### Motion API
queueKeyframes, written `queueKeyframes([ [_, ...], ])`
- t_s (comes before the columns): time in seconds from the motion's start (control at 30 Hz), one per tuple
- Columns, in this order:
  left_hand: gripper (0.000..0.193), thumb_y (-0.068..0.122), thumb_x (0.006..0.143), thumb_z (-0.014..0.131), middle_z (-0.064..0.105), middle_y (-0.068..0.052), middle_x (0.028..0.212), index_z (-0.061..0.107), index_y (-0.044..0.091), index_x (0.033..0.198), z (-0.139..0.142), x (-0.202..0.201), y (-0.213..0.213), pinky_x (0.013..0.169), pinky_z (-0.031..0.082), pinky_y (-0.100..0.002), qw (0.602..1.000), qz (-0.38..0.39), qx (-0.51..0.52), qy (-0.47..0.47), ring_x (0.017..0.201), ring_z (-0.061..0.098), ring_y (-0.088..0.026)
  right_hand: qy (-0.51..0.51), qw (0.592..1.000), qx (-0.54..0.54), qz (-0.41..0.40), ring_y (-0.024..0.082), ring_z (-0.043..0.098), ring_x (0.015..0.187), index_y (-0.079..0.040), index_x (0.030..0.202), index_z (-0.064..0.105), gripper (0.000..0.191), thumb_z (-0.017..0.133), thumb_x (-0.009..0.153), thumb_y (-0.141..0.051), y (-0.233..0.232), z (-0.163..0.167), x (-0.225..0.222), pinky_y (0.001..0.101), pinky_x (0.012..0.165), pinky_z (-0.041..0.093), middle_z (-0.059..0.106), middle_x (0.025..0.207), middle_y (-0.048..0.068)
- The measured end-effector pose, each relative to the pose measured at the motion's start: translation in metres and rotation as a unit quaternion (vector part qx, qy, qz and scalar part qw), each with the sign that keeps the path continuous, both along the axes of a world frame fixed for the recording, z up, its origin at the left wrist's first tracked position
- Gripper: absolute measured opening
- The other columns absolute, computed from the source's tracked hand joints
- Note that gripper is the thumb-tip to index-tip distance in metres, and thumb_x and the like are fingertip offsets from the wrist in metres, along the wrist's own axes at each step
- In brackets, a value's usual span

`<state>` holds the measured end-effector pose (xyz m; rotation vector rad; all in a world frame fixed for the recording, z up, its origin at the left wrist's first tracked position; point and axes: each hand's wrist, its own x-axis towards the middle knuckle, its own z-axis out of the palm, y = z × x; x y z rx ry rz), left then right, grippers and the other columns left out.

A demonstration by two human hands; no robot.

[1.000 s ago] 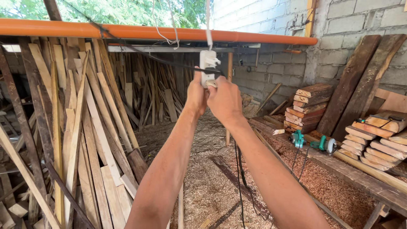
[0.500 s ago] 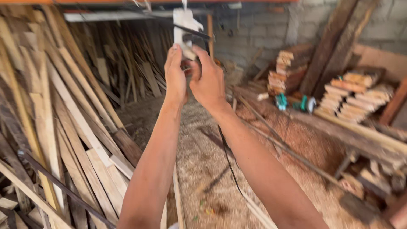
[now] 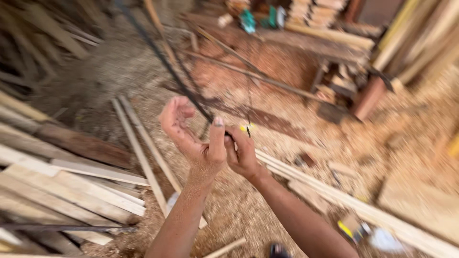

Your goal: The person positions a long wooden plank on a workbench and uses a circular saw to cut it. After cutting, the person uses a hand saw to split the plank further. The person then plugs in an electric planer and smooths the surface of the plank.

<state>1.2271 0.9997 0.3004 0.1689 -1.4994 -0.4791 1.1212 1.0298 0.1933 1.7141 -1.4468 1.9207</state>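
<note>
My left hand (image 3: pixel 193 136) is raised palm-up in the middle of the head view, fingers loosely curled and apart, thumb pointing up. My right hand (image 3: pixel 243 154) sits just to its right, closed in a fist. A black cable (image 3: pixel 165 59) slants down from the upper left and ends between the two hands, where my right hand seems to pinch it beside my left thumb. A thin dark wire (image 3: pixel 248 102) hangs down to my right fingers, next to a small yellow spot. The picture is blurred by motion.
Sawdust covers the floor (image 3: pixel 287 143). Stacked planks (image 3: pixel 71 181) lie at the left and long slats (image 3: pixel 363 205) run to the lower right. A workbench (image 3: pixel 306 36) with a green tool (image 3: pixel 248 20) and stacked wood blocks stands at the top. A yellow-black object (image 3: pixel 349 229) lies lower right.
My hands have come down from the white fitting hanging overhead, and the view has tipped toward the floor. My left hand has opened. The black cable now runs to my hands.
</note>
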Motion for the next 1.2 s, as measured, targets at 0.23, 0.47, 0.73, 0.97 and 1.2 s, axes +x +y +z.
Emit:
queueKeyframes([
  [0.23,0.059,0.017,0.094,0.080,0.047,-0.007,0.117,0.045,0.005,0.140,-0.119,-0.057,-0.011,0.098,0.051,-0.036,0.970,-0.025,0.185,-0.155,0.105,0.052,-0.019,0.001,0.994,0.106,-0.040,0.022,0.063,0.081,-0.005,0.111,0.064,0.018,0.062,0.095,0.003,0.025,-0.104,-0.051,0.0378,0.074,0.053,0.066,0.091,0.008],
  [0.47,0.101,0.028,0.083,0.083,0.037,-0.042,0.129,0.022,-0.029,0.139,-0.191,-0.103,-0.033,0.102,0.046,-0.050,0.947,0.239,0.104,-0.187,0.120,0.053,-0.037,-0.008,0.980,0.198,-0.013,0.022,0.069,0.090,-0.008,0.108,0.069,0.016,0.066,0.095,0.000,0.001,-0.156,-0.129,0.0375,0.085,0.056,0.071,0.095,0.006],
  [0.73,0.034,0.028,0.111,0.041,0.069,-0.005,0.080,0.063,0.009,0.094,-0.170,-0.236,-0.127,0.060,0.057,-0.026,0.919,-0.139,0.347,-0.125,0.067,0.066,-0.012,-0.040,0.977,0.202,-0.048,0.023,0.070,0.094,-0.006,0.103,0.073,0.013,0.068,0.093,-0.001,-0.056,-0.145,-0.241,0.0365,0.084,0.058,0.075,0.104,0.010],
  [0.97,0.038,0.033,0.115,0.036,0.059,-0.004,0.077,0.058,0.011,0.094,-0.141,-0.329,-0.191,0.052,0.048,-0.023,0.910,-0.159,0.377,-0.068,0.064,0.057,-0.011,-0.081,0.983,0.161,0.046,0.011,0.070,0.075,-0.007,0.109,0.071,0.011,0.063,0.101,-0.007,-0.118,-0.067,-0.313,0.0274,0.062,0.059,0.074,0.088,0.009],
  [1.2,0.022,0.030,0.115,0.052,0.054,-0.003,0.092,0.051,0.010,0.104,-0.115,-0.402,-0.260,0.071,0.049,-0.033,0.887,-0.385,0.252,0.047,0.080,0.054,-0.015,0.062,0.987,0.120,-0.083,0.021,0.062,0.079,0.005,0.146,0.041,0.079,0.086,0.086,-0.021,-0.182,0.067,-0.303,0.0304,0.049,0.052,0.060,0.108,0.014],
])
